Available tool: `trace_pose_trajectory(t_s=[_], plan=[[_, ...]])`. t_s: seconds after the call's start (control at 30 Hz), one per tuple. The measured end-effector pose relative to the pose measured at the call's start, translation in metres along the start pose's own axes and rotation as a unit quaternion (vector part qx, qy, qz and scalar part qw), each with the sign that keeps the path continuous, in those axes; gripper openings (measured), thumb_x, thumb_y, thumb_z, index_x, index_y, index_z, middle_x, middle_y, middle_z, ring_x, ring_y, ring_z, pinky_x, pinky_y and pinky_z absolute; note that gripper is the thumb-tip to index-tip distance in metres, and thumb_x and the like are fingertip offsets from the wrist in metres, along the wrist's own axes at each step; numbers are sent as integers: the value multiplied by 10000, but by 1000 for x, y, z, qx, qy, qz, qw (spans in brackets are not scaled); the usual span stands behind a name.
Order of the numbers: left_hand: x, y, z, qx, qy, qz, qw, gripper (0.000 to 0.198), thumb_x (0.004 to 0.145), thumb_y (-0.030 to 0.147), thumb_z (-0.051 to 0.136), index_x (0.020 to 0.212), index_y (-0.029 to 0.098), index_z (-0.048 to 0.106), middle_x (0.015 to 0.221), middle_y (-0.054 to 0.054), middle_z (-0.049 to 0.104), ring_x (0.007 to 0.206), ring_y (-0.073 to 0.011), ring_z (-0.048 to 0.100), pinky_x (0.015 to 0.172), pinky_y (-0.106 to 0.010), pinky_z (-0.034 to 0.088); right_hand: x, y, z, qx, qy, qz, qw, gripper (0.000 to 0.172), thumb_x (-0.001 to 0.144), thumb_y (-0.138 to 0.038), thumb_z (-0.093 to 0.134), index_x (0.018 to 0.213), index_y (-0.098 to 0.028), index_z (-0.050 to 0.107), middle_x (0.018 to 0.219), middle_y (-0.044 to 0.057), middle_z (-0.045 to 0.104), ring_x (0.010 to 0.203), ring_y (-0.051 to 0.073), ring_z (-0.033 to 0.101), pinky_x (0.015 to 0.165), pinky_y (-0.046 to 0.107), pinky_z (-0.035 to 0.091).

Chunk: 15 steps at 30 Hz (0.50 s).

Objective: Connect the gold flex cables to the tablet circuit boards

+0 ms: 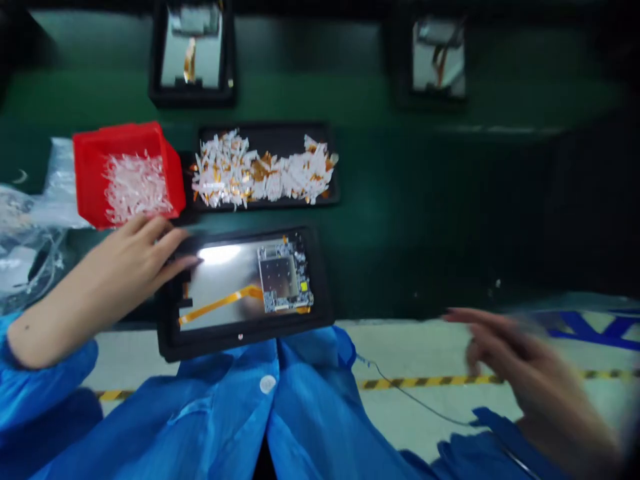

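My left hand (145, 250) is over the upper left corner of a black-framed display unit (245, 333). Its fingers are apart, and the thumb tip reaches over the unit's silver back plate. On that plate lie a green-blue circuit board (285, 277) with a square metal shield and an orange flex cable (220, 305) running left from it. The unit sits tilted at the near edge of the bench, above my lap. Off to the right, my right hand (520, 360) is blurred in the air, index finger stretched out, with nothing visible in it.
A red bin (167, 167) of clear plastic strips stands beyond my left hand. Right of it, a black tray (280, 137) carries white and orange scraps. Two similar units (193, 97) (439, 97) lie at the back. Plastic bags (30, 227) lie left on the green bench (425, 233).
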State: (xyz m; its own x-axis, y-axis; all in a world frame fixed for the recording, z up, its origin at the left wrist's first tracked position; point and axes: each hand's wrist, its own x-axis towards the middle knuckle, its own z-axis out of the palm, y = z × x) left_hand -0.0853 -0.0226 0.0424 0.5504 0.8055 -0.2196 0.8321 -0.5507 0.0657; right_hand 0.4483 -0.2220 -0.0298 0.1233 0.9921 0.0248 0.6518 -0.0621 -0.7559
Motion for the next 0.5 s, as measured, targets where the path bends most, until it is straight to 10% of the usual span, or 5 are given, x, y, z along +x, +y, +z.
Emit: trace_pose_trajectory(t_s=[0.13, 0.3, 0.37, 0.5], plan=[[-3, -17, 16, -127, 15, -82, 988, 623, 972, 525, 198, 930, 207, 732, 1023, -176, 698, 1040, -377, 652, 890, -572, 525, 123, -48, 27, 117, -101, 64, 986, 279, 870, -440, 683, 1079, -271, 755, 495, 13, 613, 439, 171, 620, 368, 219, 447], [5, -22, 5, -140, 72, -126, 980, 499, 933, 607, 378, 863, 239, 708, 898, -76, 761, 763, -266, 737, 666, -339, 595, 222, -113, 37, 378, 45, 183, 906, 332, 807, -269, 747, 1133, -216, 707, 1212, 113, 694, 544, 88, 649, 275, 121, 246], [9, -20, -6, -217, 87, -155, 960, 444, 856, 670, 502, 861, 272, 699, 872, -19, 767, 759, -248, 740, 637, -290, 597, 272, -127, 43, 456, 63, 254, 850, 194, 864, -169, 668, 1056, -152, 690, 1182, 140, 687, 648, 106, 684, 279, 113, 192], [24, -15, -29, -365, 68, -165, 914, 385, 781, 660, 613, 832, 300, 738, 855, 20, 770, 845, -251, 736, 703, -283, 613, 375, -135, 59, 500, 144, 267, 811, 242, 966, -298, 597, 1142, -133, 614, 1095, 76, 662, 820, 120, 658, 627, 227, 561]])
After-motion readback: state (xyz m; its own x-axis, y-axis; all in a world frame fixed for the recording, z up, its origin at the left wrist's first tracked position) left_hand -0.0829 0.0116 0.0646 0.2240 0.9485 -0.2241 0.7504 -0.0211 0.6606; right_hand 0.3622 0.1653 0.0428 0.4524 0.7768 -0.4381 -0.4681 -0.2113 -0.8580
